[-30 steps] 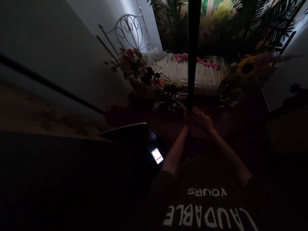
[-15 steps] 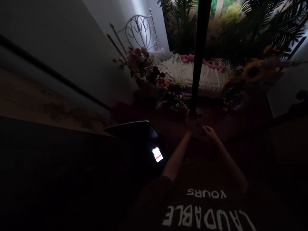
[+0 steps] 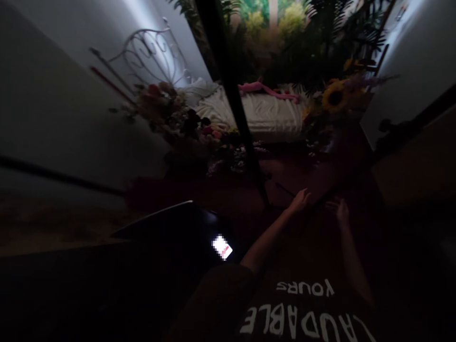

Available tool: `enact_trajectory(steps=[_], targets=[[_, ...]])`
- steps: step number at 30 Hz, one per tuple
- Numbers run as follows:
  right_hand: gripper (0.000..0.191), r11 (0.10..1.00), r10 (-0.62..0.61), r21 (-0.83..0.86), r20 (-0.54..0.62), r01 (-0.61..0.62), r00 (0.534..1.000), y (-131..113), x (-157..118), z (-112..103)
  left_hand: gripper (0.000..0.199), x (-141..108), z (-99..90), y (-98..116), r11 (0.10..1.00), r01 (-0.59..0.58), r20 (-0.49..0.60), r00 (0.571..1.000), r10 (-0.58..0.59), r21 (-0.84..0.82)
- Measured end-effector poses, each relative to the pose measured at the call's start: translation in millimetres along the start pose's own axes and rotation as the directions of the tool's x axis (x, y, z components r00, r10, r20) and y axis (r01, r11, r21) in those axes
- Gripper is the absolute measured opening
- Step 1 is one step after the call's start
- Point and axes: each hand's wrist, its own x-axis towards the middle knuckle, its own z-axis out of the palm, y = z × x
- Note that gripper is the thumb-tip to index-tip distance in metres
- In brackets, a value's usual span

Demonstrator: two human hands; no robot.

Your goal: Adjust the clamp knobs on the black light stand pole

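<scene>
In the dim light my left hand [image 3: 299,200] reaches forward with its fingers partly apart, and I see nothing held in it. A thin dark rod [image 3: 285,189] lies just beyond its fingers. To its right my right hand [image 3: 340,211] has its fingers spread, also without anything visible in it. Left of both hands a dark upright pole [image 3: 235,104] leans across the view, apart from them. Another dark bar [image 3: 409,127] slants down from the right edge toward the space between my hands; its lower end is lost in shadow.
A lit phone-like screen [image 3: 222,247] glows on a dark surface at my left. Ahead stands a bed with white bedding [image 3: 274,114], a scrolled metal headboard [image 3: 149,52] and a pink plush-looking thing [image 3: 267,89]. Flowers [image 3: 164,107] and a sunflower [image 3: 335,96] flank it.
My left hand has left the upright pole and moved right. My right hand has moved right and its fingers have opened. The view has turned, and the pole now leans further left.
</scene>
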Motion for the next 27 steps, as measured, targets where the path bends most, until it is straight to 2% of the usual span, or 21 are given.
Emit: enact_trajectory(steps=[2,5,7,9,12,15,18,20,23,27], targets=[[0.066,0.995,-0.102,-0.006,-0.128,0.103,0.986,-20,8,-14,0.053,19,11.0,36,0.987,-0.159,0.115,0.98,0.16,-0.02],[0.07,0.965,-0.256,-0.132,-0.262,0.228,0.93,-49,17,-31,0.056,46,24.6,88,0.928,-0.353,0.155,0.917,0.368,-0.116],[0.074,0.95,-0.281,-0.213,-0.265,0.229,0.922,-65,21,-38,0.055,61,34.0,114,0.894,-0.413,0.159,0.884,0.44,-0.177],[0.074,0.947,-0.245,-0.262,-0.223,0.184,0.944,-77,23,-40,0.054,73,43.3,131,0.881,-0.423,0.16,0.874,0.458,-0.211],[0.068,0.966,-0.146,-0.237,-0.161,0.105,0.976,-86,20,-38,0.047,80,54.1,142,0.912,-0.361,0.168,0.904,0.393,-0.193],[0.058,0.996,-0.057,-0.075,-0.108,0.049,0.993,-90,17,-34,0.037,79,58.4,143,0.956,-0.264,0.171,0.944,0.283,-0.123],[0.052,0.998,-0.053,0.045,-0.012,0.053,0.999,-96,16,-37,0.032,74,58.6,144,0.97,-0.229,0.139,0.961,0.239,-0.081],[0.051,0.995,-0.101,0.018,0.019,0.101,0.995,-100,15,-41,0.029,73,58.8,145,0.97,-0.231,0.118,0.964,0.238,-0.068],[0.047,0.966,-0.248,-0.071,0.02,0.249,0.969,-106,13,-47,0.028,72,60.5,145,0.972,-0.226,0.1,0.968,0.232,-0.068],[0.018,0.894,-0.429,-0.139,0.012,0.426,0.903,-107,15,-44,0.028,73,61.9,144,0.971,-0.226,0.095,0.968,0.233,-0.079]])
